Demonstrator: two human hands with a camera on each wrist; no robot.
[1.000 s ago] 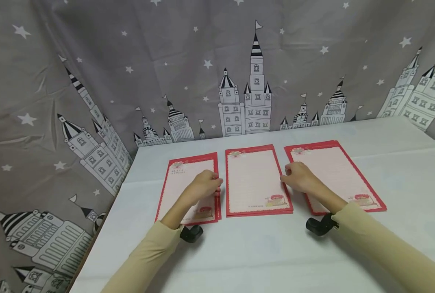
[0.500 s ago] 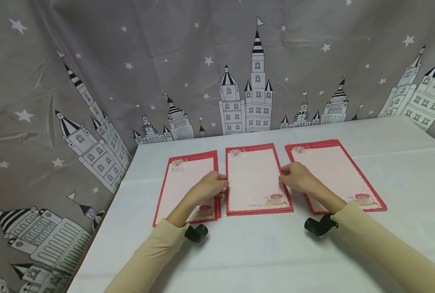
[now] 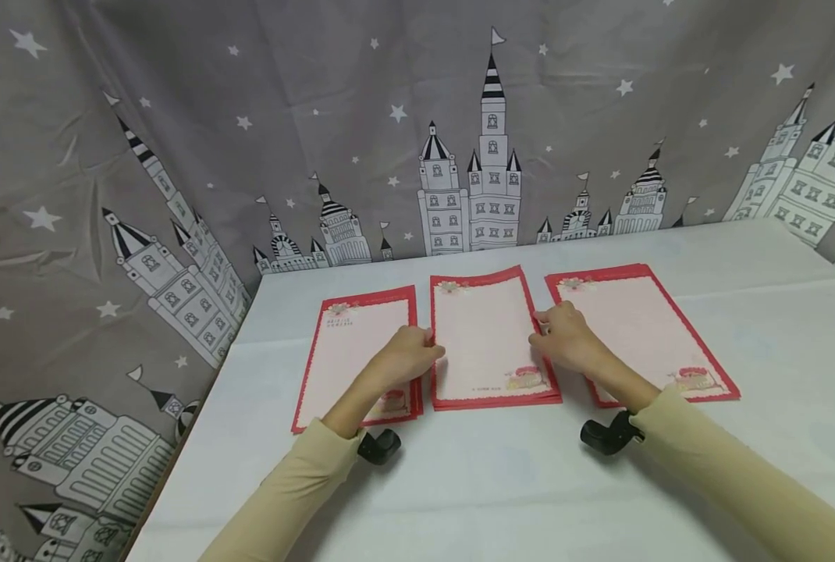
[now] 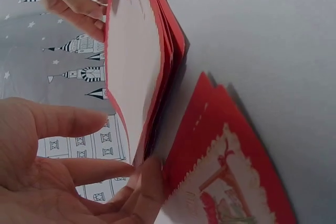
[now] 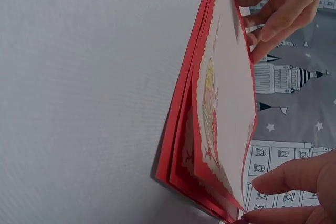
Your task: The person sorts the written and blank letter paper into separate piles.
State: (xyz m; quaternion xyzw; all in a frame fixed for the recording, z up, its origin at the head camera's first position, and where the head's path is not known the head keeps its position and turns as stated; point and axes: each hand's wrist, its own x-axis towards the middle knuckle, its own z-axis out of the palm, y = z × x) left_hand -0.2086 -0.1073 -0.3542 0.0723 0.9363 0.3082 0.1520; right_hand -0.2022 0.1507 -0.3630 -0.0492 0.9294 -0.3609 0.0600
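Note:
Between the two hands is the middle stack of red-bordered letter paper (image 3: 484,336), its pale sheets ruled and printed with a small picture at lower right. My left hand (image 3: 405,355) pinches the stack's left edge, thumb toward the top face. At the right edge, the fingers of my right hand (image 3: 568,339) pinch the paper from the other side. Sheets bow upward, and in the right wrist view the top sheet (image 5: 231,93) stands apart from those below. In the left wrist view the layered sheet edges (image 4: 168,51) fan slightly.
A similar stack of letter paper (image 3: 333,351) lies to the left, partly under the left forearm, with a few handwritten marks at its top. Another stack (image 3: 642,328) lies at right. Behind the white-covered table (image 3: 488,484) hangs a grey castle-print curtain (image 3: 361,94).
My left hand has moved right from the left stack's edge to the middle stack. The middle stack's top sheets, flat before, now bow upward. My right hand has shifted slightly left.

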